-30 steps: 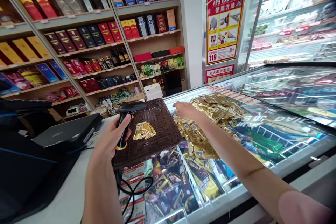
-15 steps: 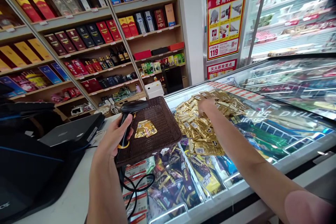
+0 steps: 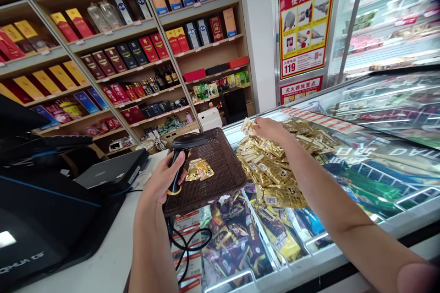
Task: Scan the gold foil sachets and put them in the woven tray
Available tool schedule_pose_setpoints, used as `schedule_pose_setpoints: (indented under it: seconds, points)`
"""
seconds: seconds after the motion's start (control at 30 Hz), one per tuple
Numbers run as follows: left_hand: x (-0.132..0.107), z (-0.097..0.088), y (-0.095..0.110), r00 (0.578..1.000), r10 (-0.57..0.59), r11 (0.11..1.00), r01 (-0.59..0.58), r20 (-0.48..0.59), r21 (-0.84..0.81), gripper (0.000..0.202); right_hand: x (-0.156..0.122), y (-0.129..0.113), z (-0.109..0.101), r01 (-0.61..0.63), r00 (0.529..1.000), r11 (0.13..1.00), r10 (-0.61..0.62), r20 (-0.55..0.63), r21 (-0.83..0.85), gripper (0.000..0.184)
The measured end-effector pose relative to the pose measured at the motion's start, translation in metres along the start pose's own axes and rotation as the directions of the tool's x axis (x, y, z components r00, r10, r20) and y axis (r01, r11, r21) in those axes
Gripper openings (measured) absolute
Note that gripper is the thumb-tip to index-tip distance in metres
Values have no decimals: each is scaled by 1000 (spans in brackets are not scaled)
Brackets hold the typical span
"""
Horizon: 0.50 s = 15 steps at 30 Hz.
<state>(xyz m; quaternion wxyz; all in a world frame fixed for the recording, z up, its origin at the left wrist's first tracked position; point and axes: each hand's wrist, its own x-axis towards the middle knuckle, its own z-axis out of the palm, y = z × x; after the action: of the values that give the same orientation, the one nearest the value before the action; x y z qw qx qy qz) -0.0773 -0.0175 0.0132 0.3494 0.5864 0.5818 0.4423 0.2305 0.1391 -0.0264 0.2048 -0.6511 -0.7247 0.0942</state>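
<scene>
My left hand (image 3: 165, 176) is wrapped round the handle of a black barcode scanner (image 3: 189, 139), whose head hangs over the near left part of a dark brown woven basket (image 3: 225, 169). Two or so small gold packets (image 3: 199, 170) lie overlapping inside the basket. At the far end of a heap of gold packets (image 3: 275, 165), my right hand (image 3: 270, 129) pinches one gold packet (image 3: 248, 127), raised just above the pile. The heap rests on the freezer's glass top, right of the basket.
Below the glass, the chest freezer (image 3: 299, 263) holds wrapped ice creams in wire baskets. The scanner's black cable (image 3: 188, 248) loops in front of the basket. A black monitor (image 3: 37, 219) and a closed laptop-like device (image 3: 112, 167) stand left on the white counter (image 3: 110, 247). Shelves of boxed bottles line the back.
My right hand has drawn back from within the heap toward its far left edge, lifting a gold packet. The view has shifted slightly left; the left hand still holds the scanner.
</scene>
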Motion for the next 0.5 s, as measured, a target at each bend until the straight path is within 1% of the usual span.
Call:
schedule_pose_setpoints:
  seconds: [0.07, 0.13, 0.23, 0.37, 0.5]
  points:
    - [1, -1, -3, 1000, 9, 1000, -9, 23, -17, 52, -2, -6, 3, 17, 1000, 986, -15, -15, 168, 31]
    - [1, -2, -5, 998, 14, 999, -11, 54, -45, 51, -5, -12, 7, 7, 1000, 943, -12, 13, 334, 28]
    - [0, 0, -5, 996, 17, 997, -11, 86, -73, 50, -9, -19, 10, -36, 998, 868, 6, 62, 495, 24]
    - [-1, 4, -3, 996, 32, 995, -24, 84, -98, 48, -13, -25, 8, -44, 998, 814, 7, 67, 579, 20]
    - [1, 6, -2, 994, 11, 995, 0, 109, -103, 48, -17, -29, 4, -59, 997, 799, 18, 76, 598, 16]
